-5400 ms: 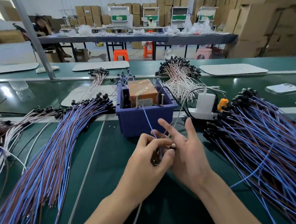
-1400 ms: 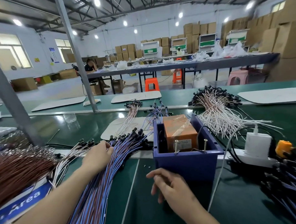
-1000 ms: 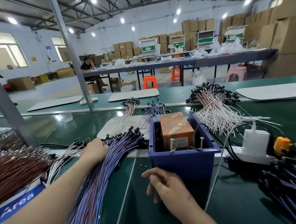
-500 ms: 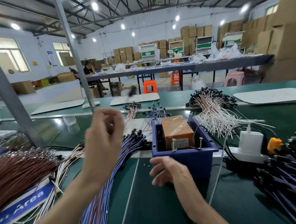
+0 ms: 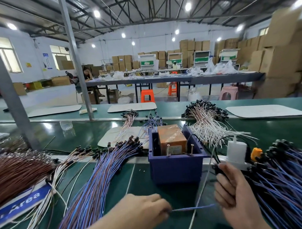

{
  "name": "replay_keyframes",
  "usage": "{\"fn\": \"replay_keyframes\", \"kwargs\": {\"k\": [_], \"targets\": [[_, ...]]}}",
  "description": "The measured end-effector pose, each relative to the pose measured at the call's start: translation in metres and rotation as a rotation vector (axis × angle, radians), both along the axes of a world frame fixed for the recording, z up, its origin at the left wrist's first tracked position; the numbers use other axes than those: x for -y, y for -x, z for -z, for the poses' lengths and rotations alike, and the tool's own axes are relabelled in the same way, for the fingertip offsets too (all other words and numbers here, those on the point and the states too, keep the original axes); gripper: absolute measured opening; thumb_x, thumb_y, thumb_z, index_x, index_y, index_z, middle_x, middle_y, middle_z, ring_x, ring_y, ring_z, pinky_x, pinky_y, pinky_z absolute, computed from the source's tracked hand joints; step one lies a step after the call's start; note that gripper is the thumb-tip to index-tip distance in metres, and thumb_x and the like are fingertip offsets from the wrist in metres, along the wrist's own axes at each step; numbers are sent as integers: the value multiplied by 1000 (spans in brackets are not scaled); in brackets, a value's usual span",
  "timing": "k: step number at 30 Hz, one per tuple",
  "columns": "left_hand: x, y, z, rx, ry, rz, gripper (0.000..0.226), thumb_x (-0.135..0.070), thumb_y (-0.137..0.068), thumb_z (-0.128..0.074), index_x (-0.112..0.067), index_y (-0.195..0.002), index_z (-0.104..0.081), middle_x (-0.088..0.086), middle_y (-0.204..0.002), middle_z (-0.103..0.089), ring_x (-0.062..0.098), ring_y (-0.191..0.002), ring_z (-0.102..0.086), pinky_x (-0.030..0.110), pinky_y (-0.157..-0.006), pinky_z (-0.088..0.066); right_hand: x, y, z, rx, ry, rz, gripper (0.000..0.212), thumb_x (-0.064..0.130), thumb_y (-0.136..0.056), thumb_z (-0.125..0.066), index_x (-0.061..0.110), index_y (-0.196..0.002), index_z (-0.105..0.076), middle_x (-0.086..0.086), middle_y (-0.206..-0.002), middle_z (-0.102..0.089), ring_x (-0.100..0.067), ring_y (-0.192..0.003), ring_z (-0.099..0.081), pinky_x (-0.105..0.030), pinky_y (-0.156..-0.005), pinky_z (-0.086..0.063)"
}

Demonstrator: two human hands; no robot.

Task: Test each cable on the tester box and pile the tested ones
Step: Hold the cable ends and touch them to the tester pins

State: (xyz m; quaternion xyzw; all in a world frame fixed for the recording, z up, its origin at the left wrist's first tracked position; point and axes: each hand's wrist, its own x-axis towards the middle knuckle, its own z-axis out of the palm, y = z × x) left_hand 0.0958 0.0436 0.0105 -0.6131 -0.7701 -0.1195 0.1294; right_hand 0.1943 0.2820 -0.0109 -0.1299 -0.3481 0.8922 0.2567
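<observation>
Now the grip: the left hand [image 5: 143,212] pinches one end of a thin blue cable [image 5: 193,208] between its fingertips, and the right hand [image 5: 235,195] has its fingers curled round the other stretch of it. The short length between the two hands is pulled nearly straight, low over the green bench [image 5: 142,186]. A dark plug [image 5: 218,169] shows at the top of the right fist. It is probably this cable's far end, though the blur leaves that unsure.

The tester box [image 5: 176,168] stands just beyond both hands, apart from the cable. Two upright metal pins [image 5: 168,149] rise in front of the orange block [image 5: 171,137] inside it.

The step in hand looks like bringing this cable to the pins. To do it well, keep the pinch close to the bare tip so it does not wander, and lift over the box's near wall, not into it. Touch each end to its own pin. A white lead [image 5: 203,179] hangs across the space between the right hand and the box (easy to snag), so the right hand should pass clear of it.

Further out, the left pile [image 5: 97,181] of blue and brown cables fans beside the box, likely where tested ones go. The right pile [image 5: 286,178] lies just past the right hand.
</observation>
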Motion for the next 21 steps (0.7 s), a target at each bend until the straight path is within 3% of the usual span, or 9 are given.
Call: {"fn": "replay_keyframes", "kwargs": {"k": [1, 3, 4, 6, 10, 13, 16, 18, 21], "targets": [[11, 10, -9, -74, 90, -49, 25, -50, -102, -43, -41, -115, -64, -18, -108, -63, 1, -91, -65, 19, -66, -45, -5, -2, 4, 29, 17, -15, 33, 40, -93, -53, 17, -80, -72, 7, -43, -13, -11, -42, -1, -17, -34, -9], [31, 22, -31, -209, 164, -170, 14, -51, -74, -82, -42, -81, -74, -21, -76, -63, -2, -67, -63, 14, -55, -47, -7, -3, 8, 76, 28, -50, 37, 45, -87, -55, 14, -80, -74, 5, -44, -10, -12, -41, -1, -15, -34, -11], [39, 27, -37, -262, 142, -218, 29, -39, -56, -95, -40, -76, -74, -19, -74, -62, 3, -70, -63, 16, -60, -49, -6, -2, 10, 97, 11, -71, 38, 46, -86, -56, 13, -81, -75, 5, -41, -12, -11, -39, -2, -14, -33, -12], [47, 39, -36, -353, 2, -229, 53, -11, -42, -93, -35, -86, -74, -6, -89, -61, 17, -90, -56, 29, -79, -45, 2, 3, 14, 137, -46, -123, 38, 46, -85, -59, 11, -86, -75, 5, -40, -17, -9, -33, -8, -14, -31, -15], [23, 18, -42, -435, -322, -70, 26, -19, -101, -48, -30, -114, -67, -4, -94, -52, 17, -91, -45, 31, -80, -36, 20, 11, 20, 200, -159, -290, 44, 44, -80, -66, 7, -101, -75, 0, -48, -24, -10, -29, -18, -16, -30, -19], [-16, -2, -21, -408, -367, 61, 20, -23, -102, -54, -33, -113, -67, -8, -88, -52, 12, -84, -45, 26, -78, -39, 27, 19, 25, 224, -242, -356, 51, 48, -77, -63, 6, -104, -77, -10, -52, -38, -15, -34, -33, -19, -36, -26], [-50, -13, 7, -351, -362, 135, 17, -21, -98, -61, -35, -103, -69, -10, -85, -56, 10, -77, -53, 25, -72, -47, 30, 24, 29, 243, -302, -314, 54, 50, -75, -58, 6, -97, -80, -27, -86, -60, -31, -74, -51, -33, -58, -35], [-64, -16, 24, -292, -369, 130, 16, -20, -97, -62, -35, -92, -66, -11, -86, -59, 10, -76, -56, 25, -68, -48, 28, 21, 31, 271, -391, -261, 48, 52, -74, -62, 13, -95, -81, -18, -81, -68, -25, -67, -56, -28, -56, -40], [-71, -14, 45, -213, -360, 73, 18, -23, -100, -57, -34, -86, -62, -12, -90, -59, 9, -79, -57, 25, -68, -50, 27, 18, 30, 252, -498, -201, 36, 46, -83, -61, 19, -94, -81, -2, -62, -51, -11, -49, -44, -18, -44, -34]]}}
